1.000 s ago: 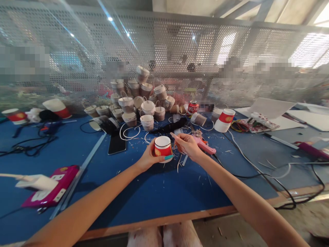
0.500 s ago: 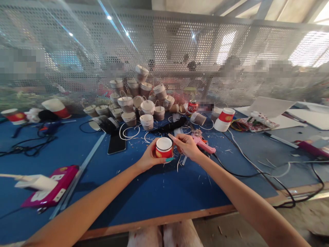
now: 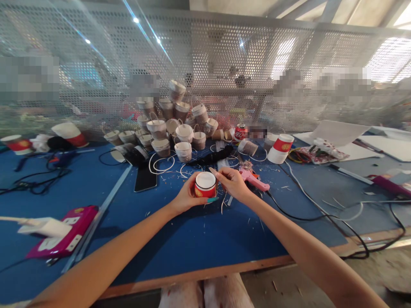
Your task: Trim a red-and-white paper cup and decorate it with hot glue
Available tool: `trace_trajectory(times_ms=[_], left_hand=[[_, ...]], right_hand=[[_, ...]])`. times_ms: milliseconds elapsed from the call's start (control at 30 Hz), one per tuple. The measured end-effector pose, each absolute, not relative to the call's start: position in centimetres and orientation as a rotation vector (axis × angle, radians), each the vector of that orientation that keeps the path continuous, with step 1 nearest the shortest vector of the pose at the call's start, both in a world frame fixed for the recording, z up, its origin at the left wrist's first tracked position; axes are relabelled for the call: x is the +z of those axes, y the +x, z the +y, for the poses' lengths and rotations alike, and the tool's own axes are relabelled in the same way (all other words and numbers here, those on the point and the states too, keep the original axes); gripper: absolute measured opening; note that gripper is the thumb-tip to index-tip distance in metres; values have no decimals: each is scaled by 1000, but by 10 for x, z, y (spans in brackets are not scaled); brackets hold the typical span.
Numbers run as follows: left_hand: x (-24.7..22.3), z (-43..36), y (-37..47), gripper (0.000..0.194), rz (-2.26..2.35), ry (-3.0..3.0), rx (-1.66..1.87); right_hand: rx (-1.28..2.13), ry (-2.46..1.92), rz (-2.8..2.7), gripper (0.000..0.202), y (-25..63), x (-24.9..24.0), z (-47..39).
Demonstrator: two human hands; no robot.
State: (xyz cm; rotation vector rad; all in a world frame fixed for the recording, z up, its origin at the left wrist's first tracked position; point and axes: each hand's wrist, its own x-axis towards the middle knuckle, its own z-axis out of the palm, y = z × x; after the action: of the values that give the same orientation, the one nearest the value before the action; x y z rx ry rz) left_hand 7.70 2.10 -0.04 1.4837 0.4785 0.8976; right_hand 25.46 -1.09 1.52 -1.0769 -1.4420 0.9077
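Observation:
A red-and-white paper cup [image 3: 204, 191] with a thin black line round its rim sits in my left hand [image 3: 187, 193]. The fingers wrap its left and far side, and the thumb, with a teal nail, lies across its front. My right hand [image 3: 231, 184] is at the cup's right rim with thumb and forefinger pinched together. Whatever lies between those fingertips is too small to make out. Just beyond my right hand, a pink glue gun [image 3: 254, 179] lies on the blue table [image 3: 199, 244]. White cord scraps are scattered around the cup.
Behind my hands stands a pile of small handled buckets [image 3: 157, 129]. A phone [image 3: 146, 176] lies to the left, with a magenta power strip [image 3: 78, 218] nearer me. A larger red-banded cup [image 3: 280, 149], a soda can [image 3: 240, 132] and cables are further right.
My right fingertips have shifted slightly at the cup's rim. The cup's opening tips a little more toward me. Everything else looks the same.

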Motion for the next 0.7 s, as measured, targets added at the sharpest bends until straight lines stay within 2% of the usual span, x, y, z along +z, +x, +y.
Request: trace_trajectory(times_ms=[433, 600, 700], left_hand=[[0, 21, 77, 67, 518, 1561, 879], [-4, 24, 79, 66, 635, 1520, 942], [-5, 27, 80, 62, 721, 1520, 989]], right_hand=[[862, -1177, -1391, 51, 251, 9, -7], [230, -1258, -1425, 38, 255, 11, -13], [10, -1186, -1663, 43, 255, 18, -25]])
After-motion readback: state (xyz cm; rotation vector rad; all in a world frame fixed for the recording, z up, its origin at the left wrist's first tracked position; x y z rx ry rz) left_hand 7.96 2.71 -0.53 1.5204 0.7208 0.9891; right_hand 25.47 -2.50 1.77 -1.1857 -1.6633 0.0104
